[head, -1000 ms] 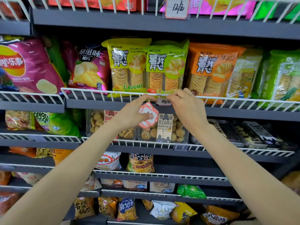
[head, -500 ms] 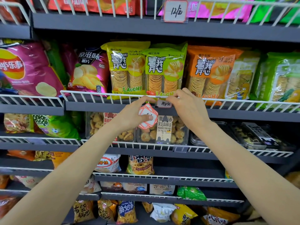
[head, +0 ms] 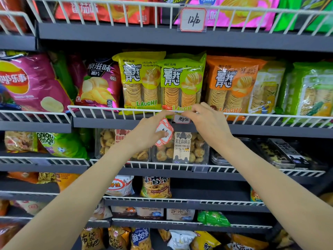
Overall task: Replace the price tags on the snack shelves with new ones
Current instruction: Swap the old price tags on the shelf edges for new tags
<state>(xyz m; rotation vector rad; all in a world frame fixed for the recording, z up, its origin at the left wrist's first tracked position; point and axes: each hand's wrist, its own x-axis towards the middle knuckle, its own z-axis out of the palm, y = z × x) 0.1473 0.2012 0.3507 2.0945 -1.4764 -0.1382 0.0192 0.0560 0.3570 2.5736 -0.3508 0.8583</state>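
My left hand [head: 146, 131] holds a small stack of red-bordered white price tags [head: 164, 131], pinned under its thumb, while its forefinger reaches up to the white wire rail [head: 115, 112] of the chip shelf. My right hand [head: 207, 120] pinches the top of a price tag [head: 182, 119] in a clear holder that hangs on that rail, below the green chip packs [head: 182, 82]. Another tag [head: 192, 19] reading 12 hangs on the shelf above.
Chip bags fill the shelf behind the rail. Clear boxes of cookies [head: 180, 147] sit on the shelf under my hands, with an empty clear tag holder [head: 200, 168] on that shelf's rail. Lower shelves hold more snack bags.
Both hands stay at the same tag on the rail. The view has tilted slightly, so the shelves sit a little lower in frame.
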